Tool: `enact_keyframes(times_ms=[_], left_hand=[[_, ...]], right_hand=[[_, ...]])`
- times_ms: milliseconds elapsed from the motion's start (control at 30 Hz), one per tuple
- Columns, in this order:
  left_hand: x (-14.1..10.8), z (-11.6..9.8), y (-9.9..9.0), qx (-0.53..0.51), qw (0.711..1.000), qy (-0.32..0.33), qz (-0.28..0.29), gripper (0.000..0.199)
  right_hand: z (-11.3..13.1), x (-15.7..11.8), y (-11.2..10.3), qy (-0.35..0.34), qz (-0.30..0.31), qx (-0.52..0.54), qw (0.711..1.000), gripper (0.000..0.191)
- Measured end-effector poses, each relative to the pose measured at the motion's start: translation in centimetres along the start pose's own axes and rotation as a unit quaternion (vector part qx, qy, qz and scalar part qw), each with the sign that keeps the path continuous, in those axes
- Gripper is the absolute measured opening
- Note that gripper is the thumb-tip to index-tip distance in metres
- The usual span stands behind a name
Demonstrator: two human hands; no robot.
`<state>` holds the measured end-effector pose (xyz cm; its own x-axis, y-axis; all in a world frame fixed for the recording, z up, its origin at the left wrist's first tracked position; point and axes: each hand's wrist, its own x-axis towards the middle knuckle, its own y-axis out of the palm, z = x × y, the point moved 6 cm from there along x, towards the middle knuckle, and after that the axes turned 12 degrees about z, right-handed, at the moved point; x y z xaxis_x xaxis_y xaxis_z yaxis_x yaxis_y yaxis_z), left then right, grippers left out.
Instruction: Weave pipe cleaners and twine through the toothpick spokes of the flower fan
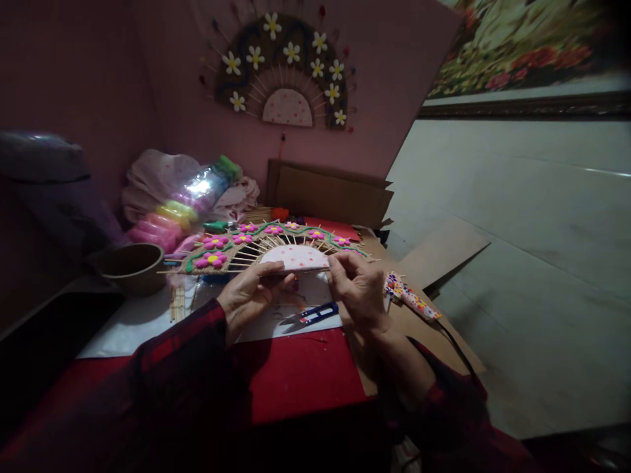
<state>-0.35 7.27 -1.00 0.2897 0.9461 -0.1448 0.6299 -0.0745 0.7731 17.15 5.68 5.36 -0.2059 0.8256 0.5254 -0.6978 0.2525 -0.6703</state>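
A handmade decorative fan [211, 259] is held up above the table, its thin sticks spreading from a pale half-round base with pink dots [294, 257]. Pink clay flowers and a wavy green line run along its brown outer band. My left hand [254, 292] grips the base at its lower left, thumb on top and fingers beneath. At the base's right corner, my right hand [357, 286] pinches the edge between thumb and fingers. Below the hands lie dark blue thread snips [313, 316], on white paper [266, 328].
A patterned glue gun [414, 299] with a black cord lies on cardboard [438, 341] at the right. A brown bowl [133, 266] and bagged coloured clay [180, 210] stand at the left. Behind, a similar fan with white flowers [290, 52] hangs on the wall. Red cloth [305, 374] covers the table's front.
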Motion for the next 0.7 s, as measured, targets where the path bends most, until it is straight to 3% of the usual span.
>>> enact_keyframes(times_ms=[133,267,400,700], left_hand=[[-0.3,-0.1,0.3,0.003,1.0,-0.007,-0.013,0.027],[-0.3,0.0,0.4,0.022,1.0,-0.016,-0.01,0.022],[-0.2,-0.2,0.4,0.042,0.999,0.0,-0.006,0.019],[-0.5,-0.5,0.7,0.051,0.998,0.009,-0.021,0.024]], right_hand=[[-2.6,-0.5,-5.3,0.064,0.021,-0.147,0.987,0.02],[-8.8,-2.1,-8.1,0.169,0.167,-0.273,0.932,0.024],[-13.2,-4.0,-7.8,0.172,0.264,-0.265,0.911,0.025],[-15.5,-4.0,-6.7,0.223,0.194,-0.277,0.914,0.044]])
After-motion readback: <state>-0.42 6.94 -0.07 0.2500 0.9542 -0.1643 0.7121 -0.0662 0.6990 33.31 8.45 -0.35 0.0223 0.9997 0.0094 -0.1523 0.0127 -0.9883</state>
